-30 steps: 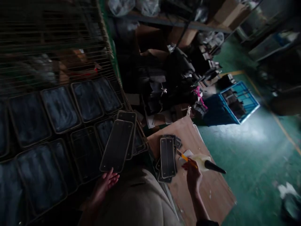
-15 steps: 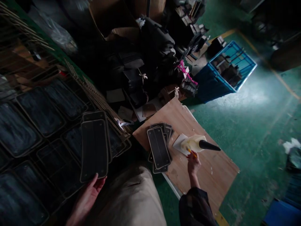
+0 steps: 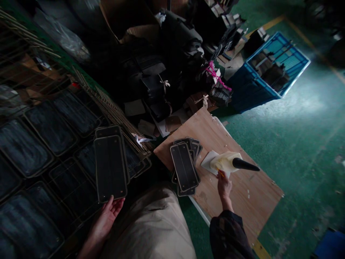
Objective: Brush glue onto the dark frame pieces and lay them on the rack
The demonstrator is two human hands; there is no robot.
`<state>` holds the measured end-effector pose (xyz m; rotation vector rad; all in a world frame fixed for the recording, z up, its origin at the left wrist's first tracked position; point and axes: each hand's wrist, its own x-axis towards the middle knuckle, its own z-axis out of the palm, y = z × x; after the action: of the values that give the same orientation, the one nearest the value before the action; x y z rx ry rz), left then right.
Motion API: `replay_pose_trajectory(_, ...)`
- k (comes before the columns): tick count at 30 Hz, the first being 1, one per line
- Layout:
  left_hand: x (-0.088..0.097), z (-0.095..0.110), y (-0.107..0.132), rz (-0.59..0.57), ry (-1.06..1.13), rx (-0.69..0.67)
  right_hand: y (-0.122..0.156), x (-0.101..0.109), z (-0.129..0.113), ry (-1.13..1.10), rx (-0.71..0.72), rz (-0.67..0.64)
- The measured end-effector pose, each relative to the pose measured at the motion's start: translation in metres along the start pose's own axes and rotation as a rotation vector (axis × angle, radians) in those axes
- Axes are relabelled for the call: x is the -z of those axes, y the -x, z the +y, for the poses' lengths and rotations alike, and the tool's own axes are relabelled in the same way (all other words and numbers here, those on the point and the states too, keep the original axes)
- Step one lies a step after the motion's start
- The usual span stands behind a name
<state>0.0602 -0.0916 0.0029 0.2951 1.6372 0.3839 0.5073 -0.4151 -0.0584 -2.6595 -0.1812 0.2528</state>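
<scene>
At the lower left, my left hand (image 3: 109, 212) grips the near edge of a black rectangular panel (image 3: 111, 167), thumb on top and fingers beneath. The panel has rounded corners, a light border and small studs near its corners; a similar panel shows behind it. My right hand (image 3: 224, 185) closes around a thin yellow stick (image 3: 221, 173) whose far end meets a pale bottle with a black cone-shaped nozzle (image 3: 228, 162). This bottle lies on its side over a white block (image 3: 208, 160). I cannot make out the stick's tip. Left of it sits a fanned stack of black panels (image 3: 184, 167).
A wooden board (image 3: 239, 205) supports the stack and bottle. On my left, a wire rack (image 3: 93, 97) carries many dark panels. Tied bundles (image 3: 153, 90) and a blue crate (image 3: 256, 86) stand beyond, on a green floor (image 3: 309, 144).
The view has shifted slightly, moving the board and crate rightward in the picture. My left hand still has the panel; my right hand stays at the bottle with the stick.
</scene>
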Motion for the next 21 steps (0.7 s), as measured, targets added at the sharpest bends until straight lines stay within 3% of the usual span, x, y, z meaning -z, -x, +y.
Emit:
replay_pose_trajectory(6,0.005,0.0,-0.009,0.048,0.133,0.0,0.027,0.015,0.0,-0.004,0.058,0.0)
replay_pose_trajectory(11,0.011,-0.004,-0.016,0.045,0.144,-0.039,0.036,0.022,-0.004,-0.161,-0.006,0.055)
replay_pose_trajectory(21,0.005,-0.003,-0.01,0.051,0.072,-0.035,0.007,-0.009,-0.015,-0.644,-0.287,0.306)
